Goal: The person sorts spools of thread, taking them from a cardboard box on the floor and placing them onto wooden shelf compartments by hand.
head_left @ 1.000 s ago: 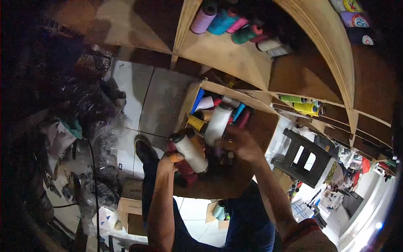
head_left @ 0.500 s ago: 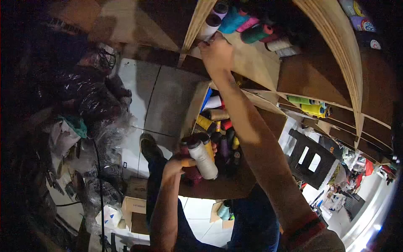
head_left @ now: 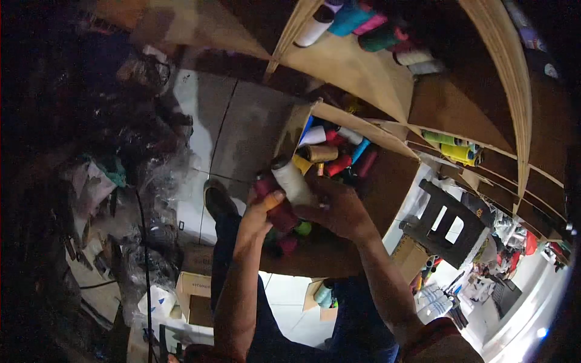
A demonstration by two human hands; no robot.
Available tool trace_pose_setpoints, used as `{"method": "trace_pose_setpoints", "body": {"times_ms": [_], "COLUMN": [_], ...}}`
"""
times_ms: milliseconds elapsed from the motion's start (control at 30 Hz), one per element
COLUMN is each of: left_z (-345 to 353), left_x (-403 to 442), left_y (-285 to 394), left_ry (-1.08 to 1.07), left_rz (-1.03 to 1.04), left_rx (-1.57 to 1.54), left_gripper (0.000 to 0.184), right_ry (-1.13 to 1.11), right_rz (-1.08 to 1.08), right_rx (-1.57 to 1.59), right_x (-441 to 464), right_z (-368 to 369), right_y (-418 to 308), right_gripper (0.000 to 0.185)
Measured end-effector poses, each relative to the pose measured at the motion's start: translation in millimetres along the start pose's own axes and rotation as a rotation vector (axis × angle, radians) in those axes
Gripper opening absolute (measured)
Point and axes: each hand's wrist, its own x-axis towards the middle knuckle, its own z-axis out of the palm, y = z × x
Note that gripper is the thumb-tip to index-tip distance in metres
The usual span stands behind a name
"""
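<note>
My left hand (head_left: 261, 213) is closed around a maroon thread spool (head_left: 279, 213) and a white thread spool (head_left: 289, 178), which lean together at a tilt. Close against the white spool's lower end is my right hand (head_left: 344, 212); its fingers are dim and blurred, so their grip does not show. Both hands are over an open cardboard box (head_left: 369, 126) of thread spools. Inside it lie a tan spool (head_left: 319, 153), a red spool (head_left: 339, 164) and several others, partly hidden by my hands.
Above the box, a wooden shelf (head_left: 339, 60) holds a row of spools, including a white one (head_left: 315, 27). Yellow spools (head_left: 457, 152) lie in another compartment. At right stands a black stool (head_left: 445, 224). Plastic-wrapped bundles (head_left: 160, 199) fill the left side. A small open carton (head_left: 193, 296) is on the floor.
My right hand has come down from the shelf to the spools in my left hand. A white spool now stands clear on the shelf. The yellow spool beside the white one is no longer visible.
</note>
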Motion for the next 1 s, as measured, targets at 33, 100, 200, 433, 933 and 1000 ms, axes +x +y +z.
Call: {"method": "trace_pose_setpoints", "body": {"times_ms": [33,100,200,433,933,1000], "left_z": [1.4,5.8,7.9,9.3,3.4,9.1], "left_x": [-1.3,0.7,3.2,-2.1,-2.3,-13.2], "left_y": [4.4,6.9,5.8,5.7,4.9,11.9], "left_ry": [-0.046,-0.241,-0.357,-0.336,-0.042,0.071], "left_rz": [0.003,0.012,0.055,0.048,-0.050,-0.095], "left_rx": [0.051,0.017,0.041,0.008,-0.007,0.131], "left_gripper": [0.058,0.063,0.068,0.067,0.060,0.059], "right_ry": [0.034,0.093,0.495,0.932,0.001,-0.087], "right_rz": [0.022,0.080,-0.286,-0.314,-0.119,-0.016], "right_rx": [0.246,0.738,0.600,-0.238,-0.138,-0.215], "right_x": [5.5,17.6,81.3,209.3,25.8,9.6], "right_z": [-5.3,-22.3,-46.9,-69.3,-7.2,2.5], "right_y": [0.3,4.2,7.1,1.7,11.3,28.0], "right_gripper": [0.055,0.055,0.044,0.044,0.040,0.040]}}
